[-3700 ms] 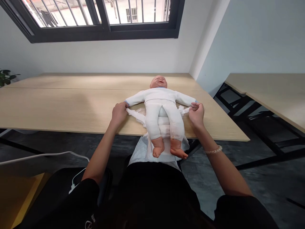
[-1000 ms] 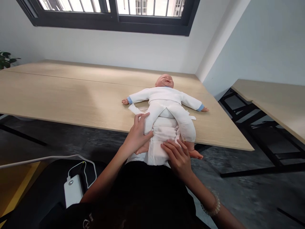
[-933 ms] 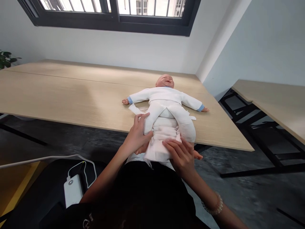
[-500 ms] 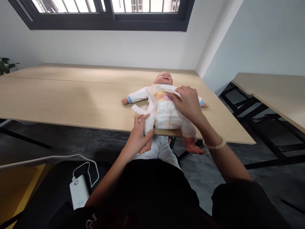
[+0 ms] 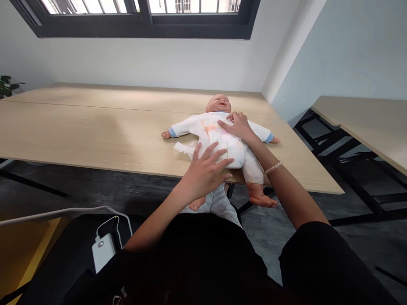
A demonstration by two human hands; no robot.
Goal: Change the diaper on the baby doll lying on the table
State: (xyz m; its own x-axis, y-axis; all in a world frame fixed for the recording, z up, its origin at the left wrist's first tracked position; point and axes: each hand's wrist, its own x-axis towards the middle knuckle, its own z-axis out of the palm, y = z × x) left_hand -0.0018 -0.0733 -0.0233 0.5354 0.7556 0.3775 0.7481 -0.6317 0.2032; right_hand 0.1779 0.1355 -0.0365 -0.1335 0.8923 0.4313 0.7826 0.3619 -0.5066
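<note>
A baby doll (image 5: pixel 219 103) in white clothes lies on its back at the near edge of a wooden table (image 5: pixel 95 131), arms spread, feet hanging over the edge. A white diaper (image 5: pixel 227 146) is folded up over its belly. My left hand (image 5: pixel 205 171) lies open with fingers spread on the diaper's lower front, by the doll's left-side leg. My right hand (image 5: pixel 237 126) rests open, fingers flat, on the diaper's upper edge at the doll's chest. A white diaper tab (image 5: pixel 182 148) sticks out on the table to the left.
A white power bank (image 5: pixel 102 252) with a cable lies on a black seat at lower left. A second wooden table (image 5: pixel 365 127) stands at right. A plant (image 5: pixel 8 84) shows at far left. A white cloth (image 5: pixel 219 203) hangs below the doll.
My right hand pulled the diaper front up from between the doll's legs onto its belly and now presses it flat. My left hand left the leg and spread onto the diaper.
</note>
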